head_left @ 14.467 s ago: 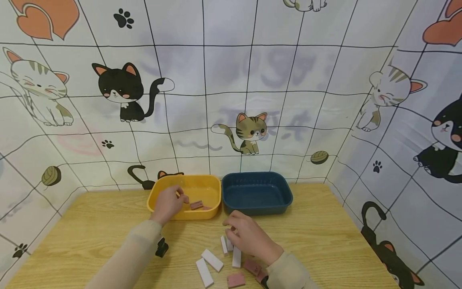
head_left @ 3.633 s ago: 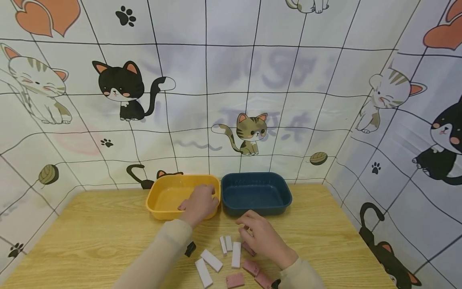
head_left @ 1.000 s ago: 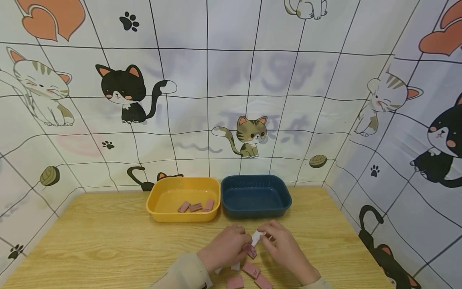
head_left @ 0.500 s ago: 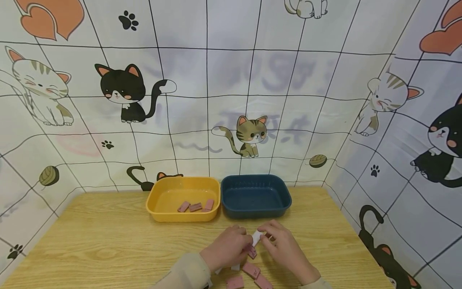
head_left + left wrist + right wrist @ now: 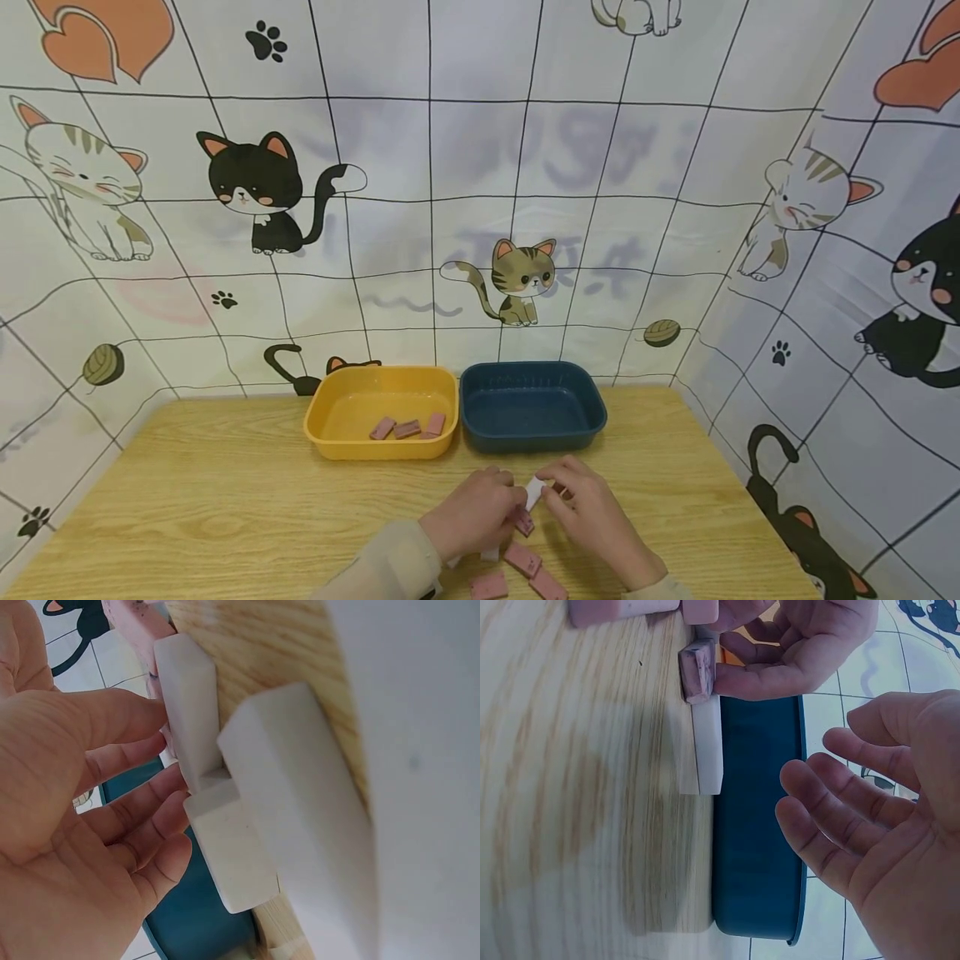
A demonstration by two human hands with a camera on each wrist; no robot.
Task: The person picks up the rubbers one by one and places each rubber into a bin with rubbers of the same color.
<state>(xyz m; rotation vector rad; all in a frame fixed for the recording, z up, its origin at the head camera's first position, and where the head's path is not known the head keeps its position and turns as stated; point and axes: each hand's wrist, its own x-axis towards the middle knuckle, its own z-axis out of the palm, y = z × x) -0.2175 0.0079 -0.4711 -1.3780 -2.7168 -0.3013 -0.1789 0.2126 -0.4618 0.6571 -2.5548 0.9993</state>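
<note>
My left hand [image 5: 480,508] reaches over the group of blocks. Its thumb and forefinger pinch a small pink block [image 5: 697,671] with dark marks, seen edge-on in the right wrist view. A white block [image 5: 534,493] lies against the far side of that block, between my two hands. In the left wrist view, several white blocks [image 5: 232,847] are close by my left fingers. To the right, my right hand [image 5: 596,517] hovers with loosely bent fingers; the right wrist view shows it apart from the blocks and holding nothing.
At the table's back, a yellow tray [image 5: 322,433] holds several pink blocks [image 5: 407,429]. A dark blue tray [image 5: 480,442] stands against its right side. More pink blocks [image 5: 522,560] lie on the wooden table [image 5: 262,500] in front. A cat-patterned cloth [image 5: 390,167] surrounds the table.
Since 3.6 seconds ago, my left hand has come out of the yellow tray down to the blocks; pink blocks show in the tray. Over the last second, both hands stay almost still.
</note>
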